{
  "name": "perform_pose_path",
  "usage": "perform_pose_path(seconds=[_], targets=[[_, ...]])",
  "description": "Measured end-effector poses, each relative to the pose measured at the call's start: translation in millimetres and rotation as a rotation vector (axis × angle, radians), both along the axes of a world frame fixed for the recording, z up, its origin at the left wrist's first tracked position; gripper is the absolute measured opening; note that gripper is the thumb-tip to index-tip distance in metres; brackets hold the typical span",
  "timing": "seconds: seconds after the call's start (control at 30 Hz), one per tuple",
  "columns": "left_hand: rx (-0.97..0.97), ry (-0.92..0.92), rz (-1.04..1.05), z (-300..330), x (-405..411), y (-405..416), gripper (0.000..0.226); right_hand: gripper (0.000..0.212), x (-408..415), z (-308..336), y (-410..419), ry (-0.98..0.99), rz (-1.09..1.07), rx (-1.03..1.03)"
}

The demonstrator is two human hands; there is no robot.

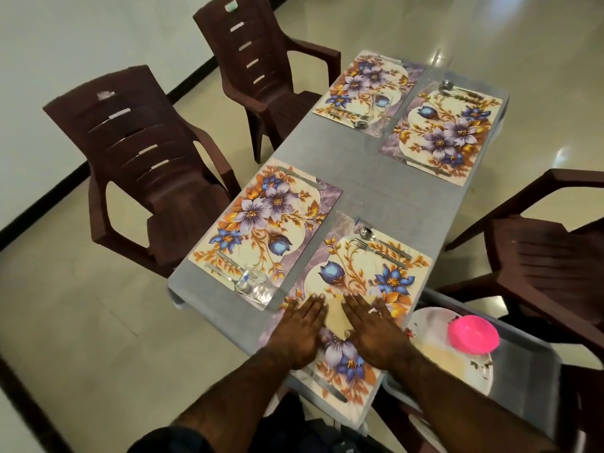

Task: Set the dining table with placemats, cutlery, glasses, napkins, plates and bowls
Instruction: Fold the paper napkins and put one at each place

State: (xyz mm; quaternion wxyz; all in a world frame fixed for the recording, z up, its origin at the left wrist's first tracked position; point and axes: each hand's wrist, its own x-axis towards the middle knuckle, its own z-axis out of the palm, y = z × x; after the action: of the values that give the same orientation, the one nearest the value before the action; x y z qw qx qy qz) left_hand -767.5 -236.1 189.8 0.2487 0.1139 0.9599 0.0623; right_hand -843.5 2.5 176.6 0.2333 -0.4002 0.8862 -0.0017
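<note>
Both hands lie flat with fingers straight, left hand (302, 325) and right hand (371, 325) pressing the nearest placemat (356, 276) onto the grey surface (330, 158); neither grip holds anything. To smooth it well, I would sweep outward evenly, sparing the spoon (376, 238) and fork (372, 251). Glossy floral mats look stiff; white plates (434, 335) and a pink plastic bowl (474, 333) wait at the right.

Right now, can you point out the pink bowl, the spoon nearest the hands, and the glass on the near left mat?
Pink bowl (473, 334): head view, on its inner hollow.
Spoon (366, 234): head view, on its bowl end.
Glass (255, 285): head view, on its clear side wall.
</note>
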Motion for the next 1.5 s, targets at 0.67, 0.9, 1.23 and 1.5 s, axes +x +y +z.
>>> perform_pose_path(seconds=[0.67, 0.9, 1.23, 1.5], targets=[[-0.029, 0.079, 0.398, 19.1, -66.5, 24.1, 0.048, 0.063, -19.3, 25.2, 14.6, 0.066, -0.256, 0.015], [0.080, 0.002, 0.414, 24.3, -72.2, 26.9, 0.013, 0.057, -38.7, 38.5, 2.9, 0.000, -0.272, 0.027], [0.252, 0.095, 0.378, 55.3, -63.9, 3.5, 0.027, 0.020, -73.1, 66.3, -29.0, -0.017, -0.250, -0.035], [0.078, 0.626, 0.163, 68.9, -77.9, 3.7, 0.016, 0.018, -89.4, 86.8, -14.3, 0.464, -0.260, -0.199]])
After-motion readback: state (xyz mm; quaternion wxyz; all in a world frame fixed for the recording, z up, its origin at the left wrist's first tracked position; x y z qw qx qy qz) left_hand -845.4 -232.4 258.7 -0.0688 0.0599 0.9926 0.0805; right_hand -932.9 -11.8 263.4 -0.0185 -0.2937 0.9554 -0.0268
